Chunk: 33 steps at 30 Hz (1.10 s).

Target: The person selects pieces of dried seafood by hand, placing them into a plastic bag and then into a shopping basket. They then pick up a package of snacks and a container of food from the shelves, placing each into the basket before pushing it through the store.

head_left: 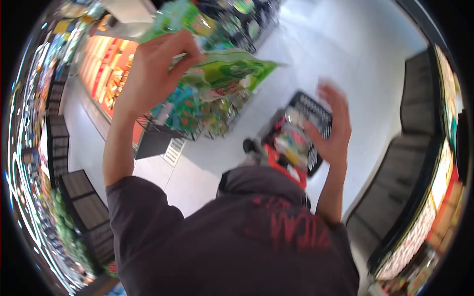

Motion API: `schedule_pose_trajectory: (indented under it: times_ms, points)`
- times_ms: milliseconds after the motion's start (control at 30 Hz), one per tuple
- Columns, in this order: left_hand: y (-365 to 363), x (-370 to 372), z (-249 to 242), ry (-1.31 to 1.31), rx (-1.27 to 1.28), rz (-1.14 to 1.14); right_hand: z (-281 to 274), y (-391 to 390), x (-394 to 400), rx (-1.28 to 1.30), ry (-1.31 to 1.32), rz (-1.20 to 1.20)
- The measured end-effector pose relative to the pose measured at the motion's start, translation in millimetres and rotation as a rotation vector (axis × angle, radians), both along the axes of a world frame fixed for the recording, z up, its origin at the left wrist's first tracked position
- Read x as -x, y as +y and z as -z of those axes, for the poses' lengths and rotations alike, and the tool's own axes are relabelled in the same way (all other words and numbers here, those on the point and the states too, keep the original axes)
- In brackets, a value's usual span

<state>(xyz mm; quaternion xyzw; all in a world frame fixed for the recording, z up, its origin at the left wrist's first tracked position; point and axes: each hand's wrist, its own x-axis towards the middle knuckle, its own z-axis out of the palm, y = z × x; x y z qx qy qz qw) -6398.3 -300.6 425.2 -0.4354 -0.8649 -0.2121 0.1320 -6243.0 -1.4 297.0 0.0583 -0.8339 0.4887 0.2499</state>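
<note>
My left hand point(160, 66) is raised at the upper left, its fingers closed on the edge of a green plastic package point(222, 69). The package hangs over a display rack of bagged goods point(185, 111). My right hand point(333, 123), slightly blurred, has its thumb and fingers apart and holds nothing. Below it is a black cart or basket point(321, 118) with a red front edge, containing several packaged items point(291, 140). What the packages contain is too blurred to tell.
Dark shelf units point(395, 172) curve along the right side. On the left stand stocked shelves point(64, 212) and a lit red-orange display point(106, 74). More dark packages point(242, 24) sit at the top of the rack. Pale floor point(355, 39) lies between.
</note>
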Motion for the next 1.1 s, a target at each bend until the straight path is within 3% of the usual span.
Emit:
schedule_pose_trajectory:
  times_ms: [67, 133, 200, 233, 333, 400, 467, 533, 633, 700, 767, 900, 1100]
  points:
    - [48, -22, 32, 0.133, 0.112, 0.265, -29, 0, 12, -0.073, 0.097, -0.097]
    - [89, -37, 77, 0.067, 0.064, 0.392, -21, 7, 11, -0.176, 0.065, -0.147]
    - [128, -49, 115, 0.028, 0.0, 0.535, 0, 17, 7, -0.405, -0.497, -0.363]
    - [143, -56, 135, -0.013, -0.021, 0.583, 25, 26, 5, -0.44, -0.557, -0.31]
    - [177, -78, 215, -0.18, 0.021, 0.574, 93, 47, -15, -0.432, -0.677, -0.097]
    - [189, -93, 271, -0.209, -0.003, 0.556, 159, 54, -39, -0.603, -0.695, 0.088]
    - [195, -116, 314, -0.298, -0.177, 0.359, 219, 73, -65, -0.541, -0.834, 0.247]
    - [190, -149, 343, -0.601, -0.175, 0.192, 267, 90, -93, -0.481, -0.957, 0.34]
    - [171, -194, 409, -0.682, -0.099, 0.075, 327, 118, -99, -0.394, -1.072, 0.457]
    - [156, -214, 448, -0.568, 0.119, 0.124, 368, 134, -100, -0.369, -1.1, 0.477]
    - [157, -223, 460, -0.66, 0.081, 0.047, 419, 154, -88, -0.36, -0.98, 0.476]
    - [167, -221, 459, -0.875, 0.05, -0.142, 491, 183, -56, -0.378, -0.985, 0.49]
    - [174, -216, 473, -0.845, 0.102, -0.215, 593, 215, -43, -0.534, -1.138, 0.582]
